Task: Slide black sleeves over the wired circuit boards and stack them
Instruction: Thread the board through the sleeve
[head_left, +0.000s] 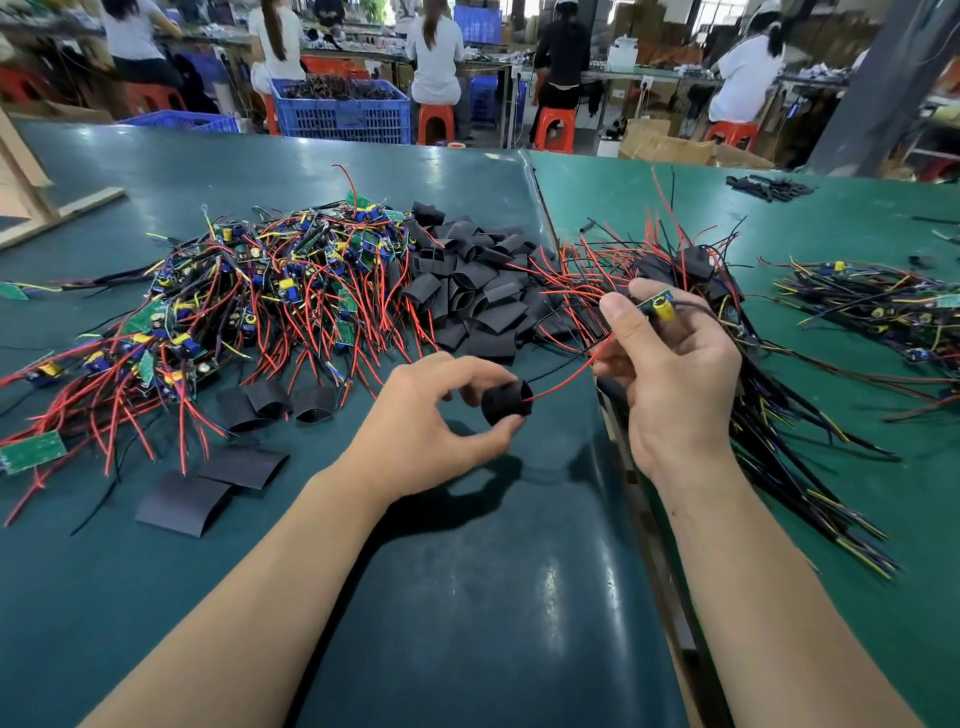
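Note:
My left hand (441, 415) pinches a black sleeve (505, 402) between thumb and fingers, its mouth squeezed open toward the right. A red wire (566, 379) runs from the sleeve's mouth up to my right hand (670, 364), which holds a small wired circuit board (658, 305) with a yellow capacitor at its fingertips. A big tangle of bare wired boards (249, 291) lies at the left. A pile of loose black sleeves (467, 291) sits in the middle. Sleeved boards with wires are stacked behind and right of my right hand (691, 270).
Flat loose sleeves (208, 488) lie near my left forearm. Another bundle of wired boards (872, 306) rests at the far right. The seam between two green tables (623, 467) runs under my right arm. Blue crates (340, 111) and seated people are beyond the table.

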